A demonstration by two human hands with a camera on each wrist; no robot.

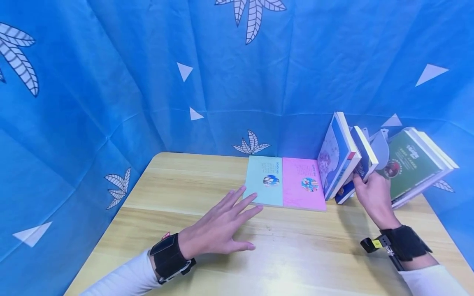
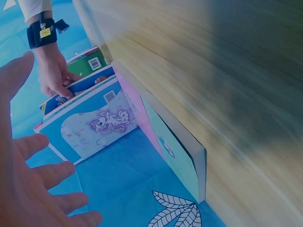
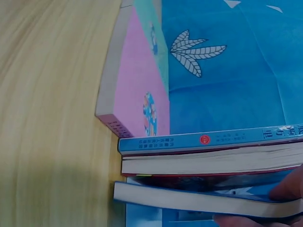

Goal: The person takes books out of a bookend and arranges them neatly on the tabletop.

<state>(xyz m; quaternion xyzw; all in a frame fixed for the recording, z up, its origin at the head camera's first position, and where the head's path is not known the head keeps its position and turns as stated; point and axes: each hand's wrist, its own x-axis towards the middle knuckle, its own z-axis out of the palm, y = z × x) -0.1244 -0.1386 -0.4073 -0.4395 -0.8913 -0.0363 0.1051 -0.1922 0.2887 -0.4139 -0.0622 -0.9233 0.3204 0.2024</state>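
In the head view, my right hand [image 1: 374, 199] grips a dark blue book [image 1: 366, 150], thumb on one cover and fingers on the other. The right wrist view shows its pale page edge [image 3: 189, 201] between thumb and fingers. To its left stands a light blue book with a pony picture [image 2: 106, 124], a thick book [image 3: 208, 163] beside it. A green book [image 1: 414, 164] leans to the right of my right hand. My left hand [image 1: 222, 226], fingers spread and holding nothing, hovers over the table near a mint green book [image 1: 259, 189].
A pink book [image 1: 296, 195] lies beside the mint green one at the back of the wooden table [image 1: 177, 185]. Grey upright plates [image 1: 379, 146] stand between the dark blue and green books. A blue patterned cloth [image 1: 237, 82] hangs behind and at both sides.
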